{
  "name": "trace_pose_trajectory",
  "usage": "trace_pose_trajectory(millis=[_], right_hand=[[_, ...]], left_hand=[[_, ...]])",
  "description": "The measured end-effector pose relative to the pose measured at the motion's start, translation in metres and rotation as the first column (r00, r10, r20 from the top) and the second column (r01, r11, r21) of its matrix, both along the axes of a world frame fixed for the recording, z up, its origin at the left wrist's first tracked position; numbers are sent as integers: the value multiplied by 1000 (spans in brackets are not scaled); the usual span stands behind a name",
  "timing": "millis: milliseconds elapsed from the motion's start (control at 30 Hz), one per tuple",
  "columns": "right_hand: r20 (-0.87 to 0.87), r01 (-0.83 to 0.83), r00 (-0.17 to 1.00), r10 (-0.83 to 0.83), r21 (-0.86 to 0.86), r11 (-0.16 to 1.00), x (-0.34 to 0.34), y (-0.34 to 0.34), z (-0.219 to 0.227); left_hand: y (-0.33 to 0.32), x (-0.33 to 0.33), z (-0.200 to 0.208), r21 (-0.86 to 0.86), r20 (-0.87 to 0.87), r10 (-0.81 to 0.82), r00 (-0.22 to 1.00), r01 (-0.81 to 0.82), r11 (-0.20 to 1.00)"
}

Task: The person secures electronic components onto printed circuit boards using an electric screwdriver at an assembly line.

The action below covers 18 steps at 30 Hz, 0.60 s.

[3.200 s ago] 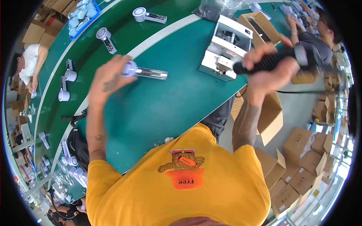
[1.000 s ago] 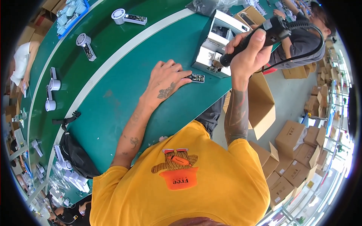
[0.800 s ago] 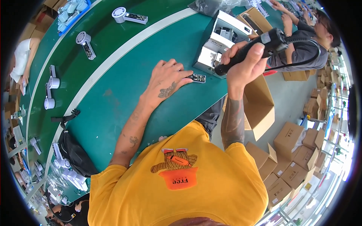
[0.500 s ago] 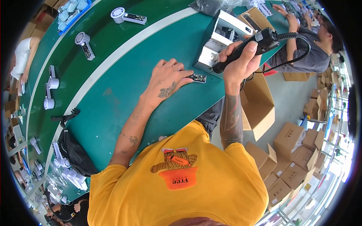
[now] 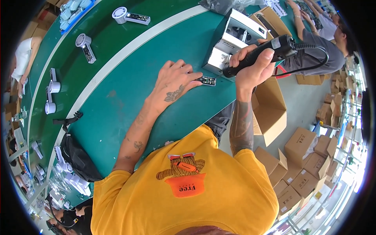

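My left hand (image 5: pixel 176 80) lies flat on the green work table (image 5: pixel 117 113), its fingertips pressing down a small dark oblong part (image 5: pixel 206 80) near the table's front edge. My right hand (image 5: pixel 252 66) is shut on a black corded electric screwdriver (image 5: pixel 260 55), held at a slant with its tip pointing down-left toward a white box-shaped device (image 5: pixel 235 41) just right of the part. The driver's black cable (image 5: pixel 313 62) loops off to the right.
White hand-held devices with round heads (image 5: pixel 129 15) (image 5: pixel 85 46) (image 5: pixel 51 86) lie along the green conveyor belt behind. A black bag (image 5: pixel 76 154) sits at the left. An open cardboard box (image 5: pixel 270 105) stands below the table edge, more boxes (image 5: pixel 305 164) on the floor. Another person (image 5: pixel 317 43) works at the right.
My left hand let go of the round-headed device and came down onto the small dark part. My right hand lowered the screwdriver toward the part.
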State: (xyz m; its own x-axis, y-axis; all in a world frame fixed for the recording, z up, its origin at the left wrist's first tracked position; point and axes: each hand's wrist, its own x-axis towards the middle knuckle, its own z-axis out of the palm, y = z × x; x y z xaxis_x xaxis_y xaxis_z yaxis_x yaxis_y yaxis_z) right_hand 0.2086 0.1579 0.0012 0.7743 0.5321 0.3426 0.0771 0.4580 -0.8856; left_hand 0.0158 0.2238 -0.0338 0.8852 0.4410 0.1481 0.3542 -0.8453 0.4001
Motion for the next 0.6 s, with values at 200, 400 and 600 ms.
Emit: trace_pose_trajectory(millis=[200,400,600], right_hand=[[19,-11,1000,12,-22,1000,-4,0,0],[69,7,998,-10,47,999,-7,-4,-10],[66,0,998,-2,27,1000,2,-16,-4]], left_hand=[[-1,-2,-4,37,45,0,999,-2,999],[1,2,-4,52,23,-8,1000,7,999],[0,6,-8,72,41,-31,999,28,997]])
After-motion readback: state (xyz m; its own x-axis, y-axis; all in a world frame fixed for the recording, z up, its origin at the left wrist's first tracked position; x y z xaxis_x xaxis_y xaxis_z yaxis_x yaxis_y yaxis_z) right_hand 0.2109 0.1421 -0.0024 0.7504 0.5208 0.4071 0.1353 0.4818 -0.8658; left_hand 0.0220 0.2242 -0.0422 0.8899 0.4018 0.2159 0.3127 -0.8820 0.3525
